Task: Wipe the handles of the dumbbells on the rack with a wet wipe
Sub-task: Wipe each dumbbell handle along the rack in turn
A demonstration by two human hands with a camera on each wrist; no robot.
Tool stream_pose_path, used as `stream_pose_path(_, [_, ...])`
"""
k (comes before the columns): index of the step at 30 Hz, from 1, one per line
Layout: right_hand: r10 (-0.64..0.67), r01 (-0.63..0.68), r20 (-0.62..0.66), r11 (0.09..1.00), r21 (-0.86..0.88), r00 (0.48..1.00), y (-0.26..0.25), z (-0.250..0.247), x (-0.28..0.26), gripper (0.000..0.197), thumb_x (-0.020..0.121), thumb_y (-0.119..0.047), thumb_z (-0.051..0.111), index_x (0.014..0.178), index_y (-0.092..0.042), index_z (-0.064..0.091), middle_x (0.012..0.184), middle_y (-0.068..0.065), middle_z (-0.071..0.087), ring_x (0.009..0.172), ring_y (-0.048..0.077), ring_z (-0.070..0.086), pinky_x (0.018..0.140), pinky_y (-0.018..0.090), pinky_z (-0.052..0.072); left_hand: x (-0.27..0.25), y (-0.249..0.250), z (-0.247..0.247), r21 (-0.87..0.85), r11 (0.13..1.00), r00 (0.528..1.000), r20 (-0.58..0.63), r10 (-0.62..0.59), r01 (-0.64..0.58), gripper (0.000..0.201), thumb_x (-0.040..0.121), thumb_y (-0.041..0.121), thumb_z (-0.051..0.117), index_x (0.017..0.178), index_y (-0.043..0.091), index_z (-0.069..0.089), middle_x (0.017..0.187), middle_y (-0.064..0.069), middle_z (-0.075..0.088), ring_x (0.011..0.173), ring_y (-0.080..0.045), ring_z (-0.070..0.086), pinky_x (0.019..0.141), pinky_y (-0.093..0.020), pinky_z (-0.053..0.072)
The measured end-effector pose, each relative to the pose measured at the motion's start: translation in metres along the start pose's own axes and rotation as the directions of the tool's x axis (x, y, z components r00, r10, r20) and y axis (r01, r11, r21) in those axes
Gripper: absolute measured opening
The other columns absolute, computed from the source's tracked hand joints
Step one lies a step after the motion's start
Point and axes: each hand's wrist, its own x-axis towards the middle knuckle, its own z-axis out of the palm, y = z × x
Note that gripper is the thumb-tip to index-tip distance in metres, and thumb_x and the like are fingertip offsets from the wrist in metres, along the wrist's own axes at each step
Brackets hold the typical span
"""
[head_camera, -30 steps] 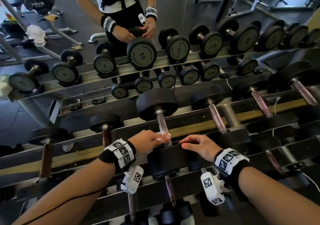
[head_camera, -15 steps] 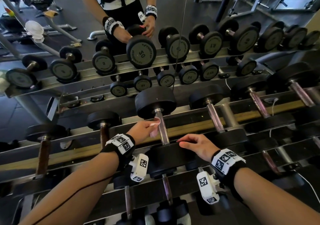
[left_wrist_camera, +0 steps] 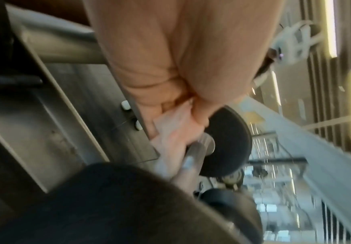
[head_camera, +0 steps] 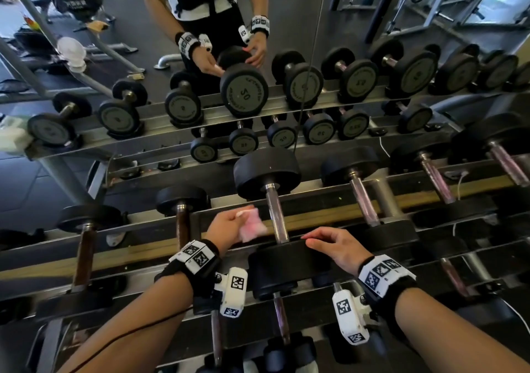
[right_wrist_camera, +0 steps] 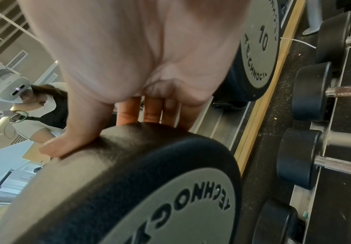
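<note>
In the head view my left hand pinches a crumpled pinkish-white wet wipe. It hovers just left of the steel handle of a large black dumbbell on the rack's top tier, and the wipe hangs beside the handle. My right hand rests with relaxed fingers on that dumbbell's near head. The left wrist view, blurred, shows the wet wipe in my curled fingers, close to the handle. In the right wrist view my fingers and thumb lie flat on the near head.
More dumbbells lie on the rack: a brown-handled one to the left and steel-handled ones to the right. A lower tier sits beneath my wrists. A mirror behind the rack reflects a person and the dumbbells.
My left hand slid the wipe up the handle away from the near head, then came off to the handle's left. The right hand stayed on the near head.
</note>
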Motion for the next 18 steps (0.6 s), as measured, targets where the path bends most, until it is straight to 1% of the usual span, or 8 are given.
stream_pose_path(1, [-0.002, 0.002, -0.002, 1.0, 0.002, 1.0, 0.0, 0.0, 0.0, 0.015, 0.086, -0.026, 0.073, 0.1, -0.023, 0.076, 0.099, 0.0, 0.076, 0.098, 0.014, 0.07, 0.08, 0.022, 0.054, 0.005, 0.0, 0.001, -0.107, 0.994, 0.998, -0.059, -0.03, 0.023, 0.033, 0.1, 0.001, 0.045, 0.131, -0.004, 0.055, 0.116, -0.022, 0.062, 0.093, -0.028, 0.062, 0.089, -0.042, 0.053])
stream_pose_path(3, [-0.008, 0.008, -0.004, 1.0, 0.001, 1.0, 0.0, 0.0, -0.001, 0.018, 0.084, -0.029, 0.073, 0.101, -0.023, 0.076, 0.1, 0.0, 0.076, 0.098, 0.014, 0.07, 0.08, 0.022, 0.054, 0.013, 0.002, 0.007, -0.208, 0.976, 0.994, -0.075, -0.084, 0.067, 0.035, 0.099, -0.003, 0.043, 0.133, -0.003, 0.052, 0.113, -0.022, 0.061, 0.094, -0.03, 0.061, 0.094, -0.048, 0.05])
stream_pose_path(6, [-0.007, 0.007, -0.002, 1.0, 0.015, 1.0, 0.0, 0.001, -0.001, 0.028, 0.076, -0.039, 0.074, 0.1, -0.025, 0.076, 0.1, 0.0, 0.075, 0.098, 0.014, 0.07, 0.082, 0.025, 0.055, 0.025, 0.008, 0.023, -0.299, 0.943, 0.987, -0.021, -0.16, 0.147, 0.036, 0.097, -0.01, 0.039, 0.129, -0.001, 0.055, 0.099, -0.015, 0.064, 0.083, -0.025, 0.063, 0.078, -0.04, 0.053])
stream_pose_path(8, [-0.003, 0.003, -0.009, 0.999, 0.039, 1.0, 0.001, 0.001, 0.0, 0.03, 0.074, -0.041, 0.074, 0.099, -0.025, 0.077, 0.101, 0.001, 0.075, 0.098, 0.016, 0.07, 0.084, 0.028, 0.056, 0.033, 0.01, 0.031, -0.36, 0.911, 0.979, 0.027, -0.203, 0.199, 0.04, 0.094, -0.014, 0.038, 0.123, 0.004, 0.059, 0.101, -0.014, 0.067, 0.088, -0.026, 0.065, 0.074, -0.038, 0.053])
stream_pose_path(10, [-0.005, 0.006, -0.02, 0.999, 0.052, 1.0, 0.003, 0.002, 0.0, 0.029, 0.074, -0.04, 0.075, 0.099, -0.026, 0.077, 0.101, 0.002, 0.075, 0.099, 0.016, 0.07, 0.085, 0.029, 0.057, 0.035, 0.011, 0.036, -0.362, 0.908, 0.978, 0.058, -0.203, 0.21, 0.039, 0.094, -0.012, 0.041, 0.115, 0.012, 0.063, 0.097, -0.009, 0.073, 0.091, -0.026, 0.067, 0.071, -0.037, 0.054])
stream_pose_path(13, [0.0, 0.003, -0.043, 0.997, 0.08, 0.999, 0.006, 0.004, 0.0, 0.03, 0.072, -0.041, 0.076, 0.098, -0.026, 0.077, 0.101, 0.002, 0.076, 0.097, 0.016, 0.071, 0.082, 0.028, 0.057, 0.027, 0.005, 0.039, -0.35, 0.916, 0.981, 0.084, -0.175, 0.194, 0.031, 0.097, -0.004, 0.047, 0.117, 0.012, 0.065, 0.089, -0.002, 0.076, 0.087, -0.021, 0.07, 0.07, -0.035, 0.057])
stream_pose_path(16, [-0.002, 0.009, -0.074, 0.995, 0.096, 0.997, 0.006, 0.006, -0.001, 0.027, 0.074, -0.037, 0.076, 0.097, -0.024, 0.078, 0.099, 0.003, 0.076, 0.095, 0.015, 0.071, 0.078, 0.024, 0.055, 0.017, -0.009, 0.036, -0.344, 0.895, 0.959, 0.125, -0.255, 0.283, 0.049, 0.09, -0.018, 0.039, 0.118, 0.015, 0.063, 0.093, -0.006, 0.076, 0.082, -0.02, 0.072, 0.063, -0.032, 0.06])
stream_pose_path(18, [-0.006, 0.015, -0.084, 0.995, 0.1, 0.996, 0.006, 0.006, 0.0, 0.017, 0.08, -0.026, 0.076, 0.097, -0.02, 0.078, 0.096, 0.002, 0.076, 0.091, 0.011, 0.071, 0.076, 0.019, 0.053, 0.015, -0.012, 0.031, -0.334, 0.884, 0.944, 0.149, -0.293, 0.327, 0.057, 0.089, -0.021, 0.035, 0.125, 0.016, 0.059, 0.102, -0.011, 0.073, 0.086, -0.025, 0.071, 0.059, -0.03, 0.059])
